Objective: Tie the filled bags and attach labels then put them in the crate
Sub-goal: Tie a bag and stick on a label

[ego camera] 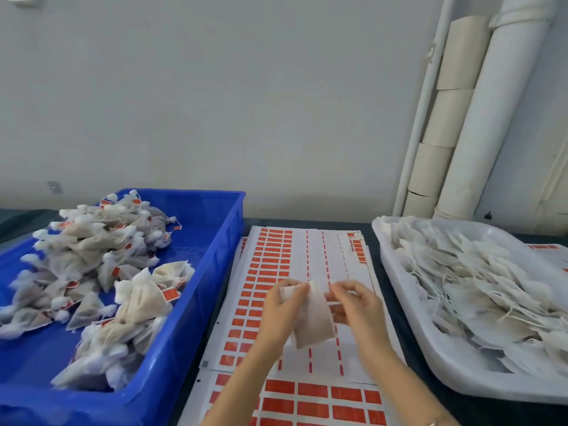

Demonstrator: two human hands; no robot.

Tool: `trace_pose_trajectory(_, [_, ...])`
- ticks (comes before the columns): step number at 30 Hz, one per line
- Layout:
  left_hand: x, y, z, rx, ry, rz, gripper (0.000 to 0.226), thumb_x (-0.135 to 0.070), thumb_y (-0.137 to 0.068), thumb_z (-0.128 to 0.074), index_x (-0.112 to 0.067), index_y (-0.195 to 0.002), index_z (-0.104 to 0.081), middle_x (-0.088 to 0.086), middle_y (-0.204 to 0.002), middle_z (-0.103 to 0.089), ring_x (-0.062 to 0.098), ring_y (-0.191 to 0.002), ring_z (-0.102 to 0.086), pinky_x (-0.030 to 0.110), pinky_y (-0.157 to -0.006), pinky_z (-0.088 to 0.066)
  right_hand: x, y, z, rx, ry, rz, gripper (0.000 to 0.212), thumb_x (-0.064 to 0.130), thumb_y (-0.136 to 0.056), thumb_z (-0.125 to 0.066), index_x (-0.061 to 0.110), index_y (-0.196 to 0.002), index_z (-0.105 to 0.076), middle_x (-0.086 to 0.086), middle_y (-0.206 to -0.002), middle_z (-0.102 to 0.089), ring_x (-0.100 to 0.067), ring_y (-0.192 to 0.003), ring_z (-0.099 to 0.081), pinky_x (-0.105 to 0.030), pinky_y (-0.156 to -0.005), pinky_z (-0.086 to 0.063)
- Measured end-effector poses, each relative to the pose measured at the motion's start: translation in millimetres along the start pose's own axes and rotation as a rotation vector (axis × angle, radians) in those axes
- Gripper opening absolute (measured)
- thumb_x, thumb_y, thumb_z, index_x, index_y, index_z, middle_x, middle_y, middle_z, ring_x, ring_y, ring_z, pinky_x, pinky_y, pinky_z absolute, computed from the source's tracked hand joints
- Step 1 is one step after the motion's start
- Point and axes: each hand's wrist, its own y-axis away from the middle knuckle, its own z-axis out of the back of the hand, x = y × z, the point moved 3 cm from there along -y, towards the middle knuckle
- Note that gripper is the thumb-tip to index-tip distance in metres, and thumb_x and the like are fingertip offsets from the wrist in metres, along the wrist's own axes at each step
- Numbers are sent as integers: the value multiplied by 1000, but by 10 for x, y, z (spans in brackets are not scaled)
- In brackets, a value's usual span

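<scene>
The blue crate [222, 250] on the left already holds a large heap of finished bags [92, 265], gathered at the neck and carrying red tags, so much of the job looks done. The white tray [479, 388] on the right is still piled with flat, untied bags [479, 287], so plenty remains. Between them lie the label sheets [276, 265], with many red stickers left and some columns stripped. Above the sheets one filled bag [313, 324] is held, open-necked and unlabelled; the left hand [282, 315] grips its top edge while the right hand [359, 305] pinches what seems to be its drawstring, so tying is probably just starting
</scene>
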Motion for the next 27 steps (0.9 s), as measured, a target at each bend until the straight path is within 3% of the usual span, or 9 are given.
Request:
trace_pose_trajectory(3, [272,-115,68,-9,65,84,9,-26,-90,-63,-31,-96,-60,-8,-107,-60,11,-88,-58,19,-63,-46,-383,-39,-138,-30,87,-69,2,25,-88,-67,25,-85,-67,6,-77,-73,-16,-72,-70,-34,-67,-60])
trace_pose_trajectory(6, [288,-247,125,31,42,125,17,-14,-90,-63,-31,-92,-61,-8,-104,-60,9,-84,-58,13,-58,-47,-520,-103,-181,-3,144,-69,3,24,-86,-69,25,-84,-67,8,-74,-72,-15,-72,-70,-38,-69,-61])
trace_pose_trajectory(8, [318,-293,159,33,56,190,17,-12,-91,-62,-29,-91,-62,-6,-104,-58,12,-86,-57,16,-61,-49,-541,-136,-172,9,195,-66,4,23,-86,-69,25,-84,-68,7,-74,-72,-14,-69,-70,-35,-67,-61])
trace_pose_trajectory(12, [488,-259,195,100,214,98,19,-11,-91,-58,-19,-102,-71,9,-109,-70,23,-94,-68,37,-79,-56,-553,-118,-155,7,278,17,10,20,-86,-70,29,-80,-67,10,-74,-71,-7,-67,-68,-20,-62,-57])
trace_pose_trajectory(17, [574,-318,197,16,146,62,15,-19,-88,-65,-31,-93,-73,-2,-113,-66,21,-108,-61,43,-93,-53,-524,-27,-194,61,374,168,14,24,-86,-68,35,-79,-65,25,-77,-66,4,-79,-63,-5,-65,-47])
trace_pose_trajectory(21, [511,-286,177,55,39,-84,11,-33,-81,-74,-32,-91,-71,-21,-96,-68,0,-98,-62,17,-76,-49,-487,-14,-207,87,365,196,20,21,-86,-68,39,-80,-64,26,-77,-66,10,-81,-61,-2,-65,-45])
trace_pose_trajectory(23, [495,-284,158,48,-27,-122,11,-36,-80,-74,-30,-89,-71,-25,-92,-67,-9,-92,-58,14,-73,-44,-477,-5,-206,90,365,200,20,21,-86,-68,39,-81,-64,22,-80,-67,6,-80,-62,-3,-65,-46])
trace_pose_trajectory(27, [507,-270,139,39,-50,-144,9,-34,-83,-71,-26,-79,-70,-12,-85,-70,2,-88,-64,12,-68,-45,-465,6,-190,75,356,220,22,17,-86,-68,37,-78,-65,20,-77,-68,6,-79,-63,-6,-66,-49])
